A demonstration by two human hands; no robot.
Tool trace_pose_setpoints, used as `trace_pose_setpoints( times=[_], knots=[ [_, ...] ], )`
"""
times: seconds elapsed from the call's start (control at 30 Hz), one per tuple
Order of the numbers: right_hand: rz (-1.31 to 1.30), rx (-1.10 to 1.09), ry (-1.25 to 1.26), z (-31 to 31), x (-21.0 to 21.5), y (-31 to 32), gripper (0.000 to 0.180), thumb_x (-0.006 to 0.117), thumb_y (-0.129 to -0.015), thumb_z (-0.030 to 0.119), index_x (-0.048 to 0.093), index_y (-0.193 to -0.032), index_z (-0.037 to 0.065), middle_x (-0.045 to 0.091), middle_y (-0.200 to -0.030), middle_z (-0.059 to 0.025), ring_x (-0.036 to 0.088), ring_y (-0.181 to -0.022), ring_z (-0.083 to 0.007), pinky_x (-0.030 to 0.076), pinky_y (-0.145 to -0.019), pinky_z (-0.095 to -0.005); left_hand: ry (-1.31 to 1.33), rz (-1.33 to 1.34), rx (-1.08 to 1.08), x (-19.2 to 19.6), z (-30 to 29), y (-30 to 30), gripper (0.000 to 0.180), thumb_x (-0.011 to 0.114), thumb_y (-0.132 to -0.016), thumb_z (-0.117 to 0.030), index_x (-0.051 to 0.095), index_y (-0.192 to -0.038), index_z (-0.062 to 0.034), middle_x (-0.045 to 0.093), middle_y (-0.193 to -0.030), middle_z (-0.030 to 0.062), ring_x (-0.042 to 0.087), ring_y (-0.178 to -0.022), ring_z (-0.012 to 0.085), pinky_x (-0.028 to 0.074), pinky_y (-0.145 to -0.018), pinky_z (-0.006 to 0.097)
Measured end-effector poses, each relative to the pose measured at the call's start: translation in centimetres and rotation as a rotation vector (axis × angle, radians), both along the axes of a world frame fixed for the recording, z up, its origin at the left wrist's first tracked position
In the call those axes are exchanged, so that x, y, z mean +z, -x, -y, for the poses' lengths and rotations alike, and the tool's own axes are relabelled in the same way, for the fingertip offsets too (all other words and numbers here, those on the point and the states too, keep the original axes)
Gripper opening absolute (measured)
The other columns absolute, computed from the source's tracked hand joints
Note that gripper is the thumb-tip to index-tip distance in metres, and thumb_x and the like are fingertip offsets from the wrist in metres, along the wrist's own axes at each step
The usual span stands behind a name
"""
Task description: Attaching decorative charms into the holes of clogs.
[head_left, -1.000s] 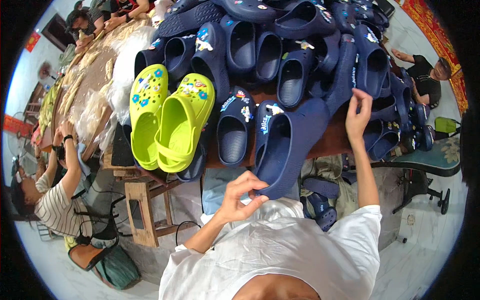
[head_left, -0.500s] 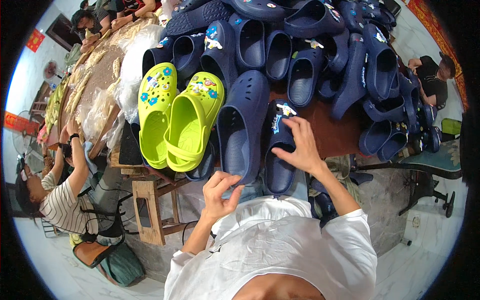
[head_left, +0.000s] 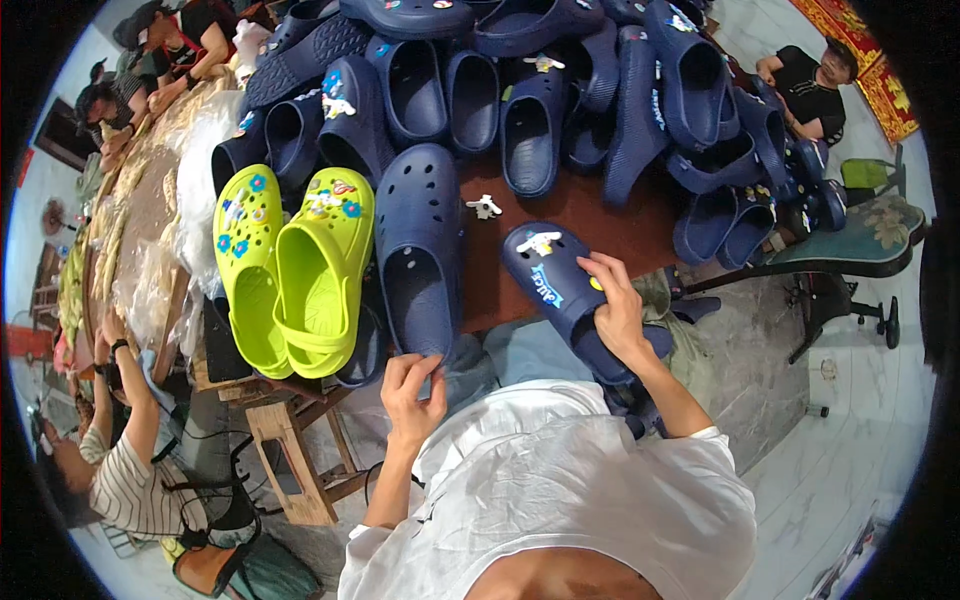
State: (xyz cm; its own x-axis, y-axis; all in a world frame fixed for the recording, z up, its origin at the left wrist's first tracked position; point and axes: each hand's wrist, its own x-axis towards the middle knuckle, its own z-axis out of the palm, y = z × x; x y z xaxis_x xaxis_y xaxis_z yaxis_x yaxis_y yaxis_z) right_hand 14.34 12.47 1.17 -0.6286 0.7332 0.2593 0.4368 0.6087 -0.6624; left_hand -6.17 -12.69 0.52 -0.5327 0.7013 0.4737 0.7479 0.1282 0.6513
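The left hand's fingers (head_left: 408,372) pinch the heel of a plain navy clog (head_left: 421,190), toe pointing away from the person. The right hand's fingers (head_left: 606,275) grip the side of a decorated navy clog (head_left: 530,262), held slanting at the near edge of the counter (head_left: 487,282); beside them shows what seems a yellow charm (head_left: 597,283), partly covered. A loose white charm (head_left: 484,207) lies between the two clogs. Lime-green clogs (head_left: 345,250) stand at left; piled navy clogs (head_left: 530,130) lie beyond.

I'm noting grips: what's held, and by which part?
Right hand: decorated navy clog, by the side of its upper. Left hand: at the heel of the plain navy clog, grip unclear.
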Motion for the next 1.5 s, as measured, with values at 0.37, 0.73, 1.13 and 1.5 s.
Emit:
trace_pose_setpoints(
  times=[0.37, 0.73, 1.13, 1.5],
  knots=[
    [-0.149, -0.589, -0.169, -3.6, -4.5, -7.6, 0.065, 0.040, -0.069, -0.016, 0.048, -0.132, -0.001, 0.045, -0.126, -0.0233, 0.042, -0.121, -0.0383, 0.031, -0.109, -0.0428, -0.106, 0.067, 0.019, -0.9, 0.4, 0.0, 0.025, 0.072, -0.071, 0.005, 0.069, -0.094, -0.0027, 0.058, -0.089, 0.0116, 0.058, -0.076, 0.0216, 0.048, -0.066, 0.029],
    [-0.155, -0.708, -0.248, -10.2, -4.2, -2.9, 0.056, 0.056, -0.077, 0.000, 0.050, -0.133, 0.007, 0.045, -0.128, -0.0201, 0.042, -0.119, -0.0365, 0.030, -0.106, -0.0461, -0.194, 0.087, -0.004, -0.4, 1.1, -0.2, 0.024, 0.071, -0.073, 0.004, 0.067, -0.096, -0.0013, 0.055, -0.090, 0.0093, 0.052, -0.076, 0.0182, 0.043, -0.063, 0.028],
    [0.002, 0.256, 0.024, 2.9, -1.8, 13.9, 0.075, 0.074, -0.081, 0.025, 0.036, -0.140, 0.001, 0.044, -0.121, -0.0255, 0.058, -0.099, -0.0466, 0.051, -0.079, -0.0523, -0.206, 0.080, -0.026, 0.0, 1.2, -0.4, 0.025, 0.072, -0.070, 0.006, 0.068, -0.093, -0.0022, 0.055, -0.088, 0.0087, 0.052, -0.071, 0.0174, 0.043, -0.061, 0.027],
    [0.062, 0.186, -0.089, 2.3, -3.6, 13.2, 0.070, 0.062, -0.079, 0.001, 0.033, -0.143, 0.002, 0.042, -0.121, -0.0247, 0.062, -0.080, -0.0474, 0.053, -0.069, -0.0557, -0.127, 0.001, -0.054, -0.2, 1.5, -0.5, 0.029, 0.074, -0.065, 0.005, 0.071, -0.092, -0.0035, 0.058, -0.082, 0.0088, 0.056, -0.069, 0.0201, 0.045, -0.060, 0.029]
  ],
)
